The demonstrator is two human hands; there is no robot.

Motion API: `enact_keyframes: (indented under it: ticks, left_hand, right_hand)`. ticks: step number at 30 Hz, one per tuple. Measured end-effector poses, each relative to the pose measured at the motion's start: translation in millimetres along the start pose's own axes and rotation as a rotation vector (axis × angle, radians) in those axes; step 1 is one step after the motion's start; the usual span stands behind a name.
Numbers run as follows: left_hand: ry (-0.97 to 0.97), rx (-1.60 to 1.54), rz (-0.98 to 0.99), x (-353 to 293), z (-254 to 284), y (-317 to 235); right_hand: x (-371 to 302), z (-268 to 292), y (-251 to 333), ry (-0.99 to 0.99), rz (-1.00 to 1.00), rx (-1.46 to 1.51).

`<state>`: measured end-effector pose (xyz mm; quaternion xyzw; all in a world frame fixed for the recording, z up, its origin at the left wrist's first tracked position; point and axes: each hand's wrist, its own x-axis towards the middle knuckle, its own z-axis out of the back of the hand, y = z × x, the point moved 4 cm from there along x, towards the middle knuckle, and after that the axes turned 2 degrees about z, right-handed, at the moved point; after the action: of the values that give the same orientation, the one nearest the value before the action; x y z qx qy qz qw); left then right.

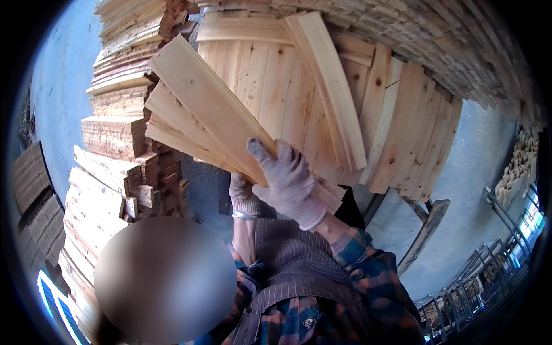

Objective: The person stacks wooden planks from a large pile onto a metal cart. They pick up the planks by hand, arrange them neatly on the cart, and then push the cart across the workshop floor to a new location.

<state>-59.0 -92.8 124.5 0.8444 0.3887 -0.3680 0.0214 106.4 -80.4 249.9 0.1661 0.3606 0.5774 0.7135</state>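
Note:
Several wooden boards (210, 95) are fanned out in my gloved hands, tilted up toward the far left. My right hand (288, 183) lies over their near end, closed on the top board with the thumb and fingers at its edges. Lower down, my left hand (244, 195) grips the same boards from below, its fingers partly hidden behind them. Beyond the held boards, a work surface is covered with flat wooden boards (276, 86) laid side by side. One loose board (330, 86) lies slantwise across them.
Tall stacks of cut boards (118, 132) stand along the left side. A long stack of wood (437, 46) runs across the far right. Wooden legs (424, 233) show under the work surface. Metal racks (466, 287) holding wood pieces stand at the lower right, beyond the grey floor (460, 172).

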Motion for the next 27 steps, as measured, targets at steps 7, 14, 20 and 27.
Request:
enact_keyframes:
  ticks: [7, 14, 20, 27]
  left_hand:
    - [-0.121, 0.243, -0.114, -41, 40, -72]
    - [0.004, 0.087, -0.095, -69, 66, -109]
    - [0.172, 0.341, -0.093, -67, 77, -125]
    - [-0.202, 0.655, -0.098, -53, 52, -110]
  right_hand:
    - [6, -19, -33, 0.024, 0.065, 0.431]
    - [33, -161, -82, -0.019, 0.093, -0.458]
    - [23, -182, -90, 0.072, -0.035, -0.505]
    - [9, -167, -112, 0.183, -0.007, -0.491]
